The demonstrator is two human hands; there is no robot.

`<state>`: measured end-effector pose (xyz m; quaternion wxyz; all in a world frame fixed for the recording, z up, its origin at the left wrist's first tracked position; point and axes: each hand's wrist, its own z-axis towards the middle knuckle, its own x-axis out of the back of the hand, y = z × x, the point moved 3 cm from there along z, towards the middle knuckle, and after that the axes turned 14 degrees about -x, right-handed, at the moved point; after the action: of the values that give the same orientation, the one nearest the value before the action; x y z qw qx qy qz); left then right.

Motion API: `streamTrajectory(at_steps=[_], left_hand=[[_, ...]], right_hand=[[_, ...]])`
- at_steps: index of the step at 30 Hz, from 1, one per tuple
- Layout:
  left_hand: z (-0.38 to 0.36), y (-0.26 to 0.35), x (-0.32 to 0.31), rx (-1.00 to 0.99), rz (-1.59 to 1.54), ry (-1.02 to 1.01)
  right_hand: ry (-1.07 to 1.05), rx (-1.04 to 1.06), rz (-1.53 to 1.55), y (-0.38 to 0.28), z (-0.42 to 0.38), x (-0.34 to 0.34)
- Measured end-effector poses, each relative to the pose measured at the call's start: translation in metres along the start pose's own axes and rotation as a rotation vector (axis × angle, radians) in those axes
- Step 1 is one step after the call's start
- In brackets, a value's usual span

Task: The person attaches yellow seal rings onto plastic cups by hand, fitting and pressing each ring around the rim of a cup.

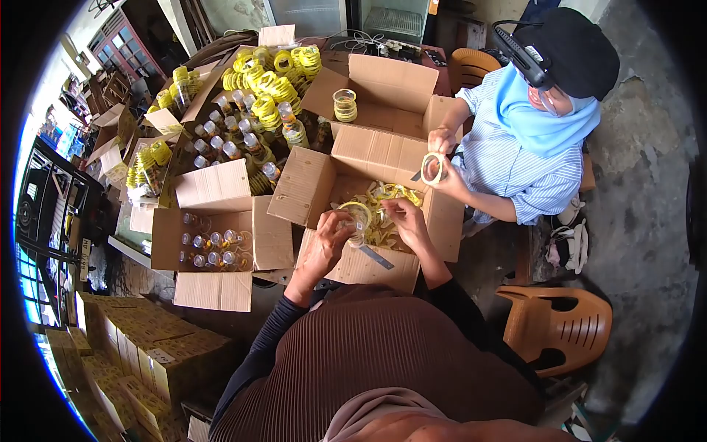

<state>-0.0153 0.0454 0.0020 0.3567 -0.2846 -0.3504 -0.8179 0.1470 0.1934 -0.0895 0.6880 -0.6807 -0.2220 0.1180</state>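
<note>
Small clear bottle [359,222] with yellow band, tilted, over open cardboard box [353,269] of loose yellow labels [390,197].

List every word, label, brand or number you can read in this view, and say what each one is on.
No text can be read.
Sealed cartons at lower left: one bears a small white label, too small to read.
Bottles in the open box: any labels are too blurred to read.
Yellow-taped bottles on the table: no print legible.
Co-worker's black cap: no legible marking.

You're in a packing workshop: open cardboard boxes [221,243] of small bottles [228,140] at ten o'clock, concrete floor [641,184] at three.
</note>
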Motion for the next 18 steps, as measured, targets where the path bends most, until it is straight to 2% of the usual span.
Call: streamTrajectory(at_steps=[1, 3, 4, 7, 8, 10, 12, 14, 15, 16, 18], left_hand=[[0.000, 0.000, 0.000, 0.001, -0.001, -0.001], [0.001, 0.001, 0.000, 0.012, 0.042, -0.025], [0.002, 0.002, 0.000, 0.012, 0.042, -0.023], [0.002, 0.005, 0.000, 0.007, 0.057, -0.004], [-0.001, 0.001, -0.003, -0.008, 0.035, 0.019], [0.004, 0.003, 0.000, -0.022, 0.015, 0.044], [0.008, 0.004, 0.005, 0.125, -0.129, 0.222], [0.004, -0.002, 0.002, 0.151, -0.225, 0.222], [0.002, -0.006, 0.000, 0.175, -0.324, 0.220], [0.000, -0.007, 0.000, 0.279, -0.422, 0.229], [-0.003, -0.013, 0.000, 0.235, -0.347, 0.207]], right_hand=[[0.000, -0.002, 0.000, -0.014, -0.005, -0.001], [-0.214, -0.343, 0.302, -0.028, -0.013, -0.007], [-0.296, -0.342, 0.287, -0.030, -0.016, -0.008], [-0.354, -0.315, 0.334, -0.038, -0.025, -0.021], [-0.360, -0.369, 0.449, -0.041, -0.029, -0.021], [-0.382, -0.414, 0.448, -0.048, -0.030, -0.017], [-0.405, -0.460, 0.447, -0.053, -0.033, -0.017], [-0.478, -0.590, 0.523, -0.058, -0.038, -0.020], [-0.480, -0.586, 0.520, -0.062, -0.039, -0.021], [-0.483, -0.522, 0.455, -0.068, -0.041, -0.022], [-0.435, -0.387, 0.382, -0.073, -0.041, -0.026]])
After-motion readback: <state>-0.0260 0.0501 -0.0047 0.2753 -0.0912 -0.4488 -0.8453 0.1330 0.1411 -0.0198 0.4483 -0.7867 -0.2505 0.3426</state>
